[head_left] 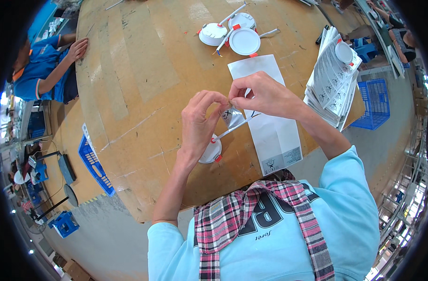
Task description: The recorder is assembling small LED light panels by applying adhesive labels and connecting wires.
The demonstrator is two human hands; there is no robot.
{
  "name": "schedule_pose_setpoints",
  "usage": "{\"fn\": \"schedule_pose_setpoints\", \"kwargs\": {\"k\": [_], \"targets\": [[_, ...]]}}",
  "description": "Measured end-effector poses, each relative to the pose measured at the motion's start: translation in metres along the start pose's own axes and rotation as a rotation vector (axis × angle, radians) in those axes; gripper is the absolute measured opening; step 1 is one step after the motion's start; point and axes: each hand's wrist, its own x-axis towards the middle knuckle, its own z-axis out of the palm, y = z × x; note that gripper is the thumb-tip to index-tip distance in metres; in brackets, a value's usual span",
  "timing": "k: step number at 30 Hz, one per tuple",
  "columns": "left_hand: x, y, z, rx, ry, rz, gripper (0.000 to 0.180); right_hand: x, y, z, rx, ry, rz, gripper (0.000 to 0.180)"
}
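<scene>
My left hand (199,117) and my right hand (261,93) meet over the table, each with thumb and forefinger pinched together. Between them is a small silver label (232,119) with dark print; the left fingers hold its upper edge. What lies in the right fingertips is too small to make out. Below my left hand rests a round white downlight (210,152) with red clips, partly hidden by that hand. Its white cable (232,128) runs up to the right, past the label. A white printed leaflet (275,140) lies unfolded beneath my right hand.
Several white downlights (244,41) with cables lie at the far side of the table (143,84). At right, a leaflet stack (329,89) carries another downlight (344,52). Blue baskets (374,104) flank the table. A person's hand (78,49) touches its left edge.
</scene>
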Motion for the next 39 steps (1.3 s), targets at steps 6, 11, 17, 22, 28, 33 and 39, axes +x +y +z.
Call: {"fn": "schedule_pose_setpoints", "kwargs": {"k": [6, 11, 17, 22, 28, 33, 39], "targets": [[0.0, -0.007, 0.003, 0.252, 0.092, 0.272, 0.016, 0.003, 0.013, 0.003, 0.25, -0.054, 0.133, 0.017], [0.0, -0.009, 0.003, 0.327, 0.119, 0.411, 0.015, 0.004, 0.025, 0.006, 0.505, -0.115, 0.195, 0.019], [-0.004, -0.006, 0.001, 0.398, 0.092, 0.436, 0.015, 0.001, 0.027, 0.013, 0.577, -0.067, 0.228, 0.021], [-0.006, -0.007, 0.003, 0.394, 0.117, 0.383, 0.017, 0.0, 0.032, 0.017, 0.595, -0.048, 0.222, 0.027], [-0.002, -0.007, 0.006, 0.401, 0.12, 0.399, 0.018, 0.004, 0.036, 0.017, 0.497, -0.05, 0.177, 0.029], [0.001, -0.005, 0.003, 0.409, 0.107, 0.433, 0.016, 0.008, 0.039, 0.021, 0.505, -0.016, 0.168, 0.025], [0.001, -0.002, 0.003, 0.43, 0.035, 0.455, 0.013, 0.008, 0.049, 0.028, 0.585, -0.063, 0.154, 0.026]]}}
